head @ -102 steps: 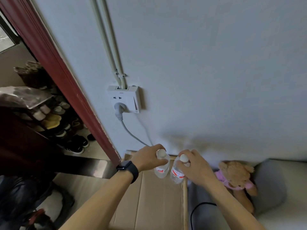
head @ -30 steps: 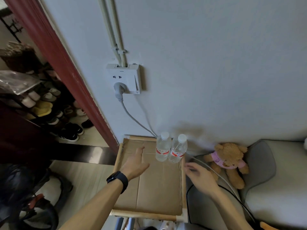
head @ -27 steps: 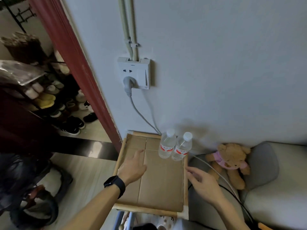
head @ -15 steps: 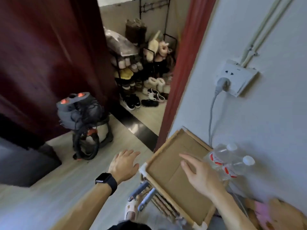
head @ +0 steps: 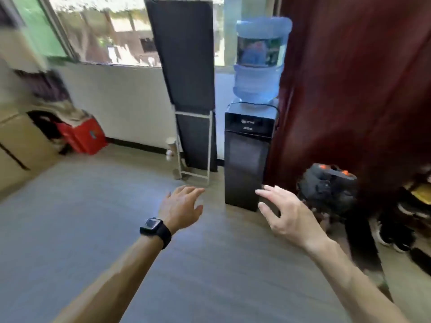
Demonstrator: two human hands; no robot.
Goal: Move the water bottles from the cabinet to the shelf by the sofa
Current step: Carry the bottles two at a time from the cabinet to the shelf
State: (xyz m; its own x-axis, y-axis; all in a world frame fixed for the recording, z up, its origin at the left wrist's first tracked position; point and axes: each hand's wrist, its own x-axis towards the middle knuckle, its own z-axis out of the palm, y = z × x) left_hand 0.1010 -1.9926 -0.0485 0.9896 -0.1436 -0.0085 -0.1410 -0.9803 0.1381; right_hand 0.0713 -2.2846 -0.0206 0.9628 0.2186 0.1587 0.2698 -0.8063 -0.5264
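left hand [head: 180,207] fingers apart, right hand [head: 289,217] fingers apart, water dispenser [head: 247,148] beyond

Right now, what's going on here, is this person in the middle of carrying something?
No, both hands are empty. The left hand, with a black watch on its wrist, and the right hand are held out open above the floor, touching nothing. Ahead stands a black water dispenser with a blue jug on top. No small water bottles, cabinet or shelf show in this view.
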